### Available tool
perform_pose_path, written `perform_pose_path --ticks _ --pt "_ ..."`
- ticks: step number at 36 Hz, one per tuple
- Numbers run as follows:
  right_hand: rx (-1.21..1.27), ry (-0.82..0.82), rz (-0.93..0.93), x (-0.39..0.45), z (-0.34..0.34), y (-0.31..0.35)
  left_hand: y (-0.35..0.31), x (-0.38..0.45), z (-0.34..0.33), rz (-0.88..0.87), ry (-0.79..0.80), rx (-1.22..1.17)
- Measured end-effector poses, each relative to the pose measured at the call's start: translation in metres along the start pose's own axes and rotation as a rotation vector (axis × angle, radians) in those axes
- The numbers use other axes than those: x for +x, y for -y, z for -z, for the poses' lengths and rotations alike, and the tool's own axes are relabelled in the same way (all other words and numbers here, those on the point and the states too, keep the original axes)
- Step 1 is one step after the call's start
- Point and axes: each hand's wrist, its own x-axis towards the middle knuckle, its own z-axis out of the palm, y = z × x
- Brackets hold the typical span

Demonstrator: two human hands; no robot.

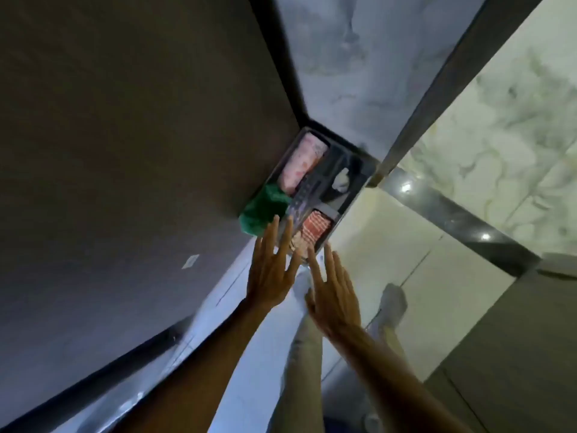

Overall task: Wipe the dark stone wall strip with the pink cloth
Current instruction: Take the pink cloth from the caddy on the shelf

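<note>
Below, both hands (blurred) spread empty, left hand, right hand, over caddy

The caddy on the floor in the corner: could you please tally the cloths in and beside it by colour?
In the dark caddy, as far as the blurred view shows:
Pink cloth: 1
Red patterned cloth: 1
White cloth: 1
Green cloth, at its edge: 1
Total: 4

Left hand and right hand are open and empty.
</note>
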Motion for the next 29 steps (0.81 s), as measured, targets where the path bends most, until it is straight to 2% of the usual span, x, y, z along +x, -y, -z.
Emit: perform_pose_path --ticks 1,3,5,8,10,12,14,21,27,29 --pt "-0.003 0.040 0.024 0.015 -0.020 -0.001 0.010 0.011 -0.016 0.041 0.010 -0.034" --pt "0.070 0.011 0.006 0.052 -0.052 -0.003 0.034 0.036 -0.045 0.059 -0.048 -0.017" --pt "0.141 -0.102 -0.006 0.095 -0.080 -0.001 0.059 0.064 -0.074 0.002 -0.074 0.110" --pt "0.340 -0.267 -0.036 0.156 -0.109 0.002 0.072 0.113 -0.115 -0.118 0.009 0.385" --pt "0.474 -0.279 -0.157 0.189 -0.123 -0.002 0.077 0.149 -0.132 -0.132 -0.066 0.416" --pt "0.534 -0.242 -0.255 0.212 -0.137 -0.008 0.086 0.181 -0.143 -0.256 -0.158 0.447" --pt "0.617 -0.213 -0.340 0.228 -0.148 -0.014 0.097 0.206 -0.153 -0.367 -0.169 0.505" --pt "0.462 -0.189 -0.501 0.260 -0.179 -0.025 0.112 0.224 -0.175 -0.429 -0.267 0.491" --pt "0.645 -0.371 -0.596 0.270 -0.185 -0.016 0.113 0.225 -0.177 -0.452 -0.272 0.456" --pt "0.647 -0.374 -0.594 0.268 -0.179 -0.018 0.110 0.223 -0.170 -0.449 -0.237 0.449"
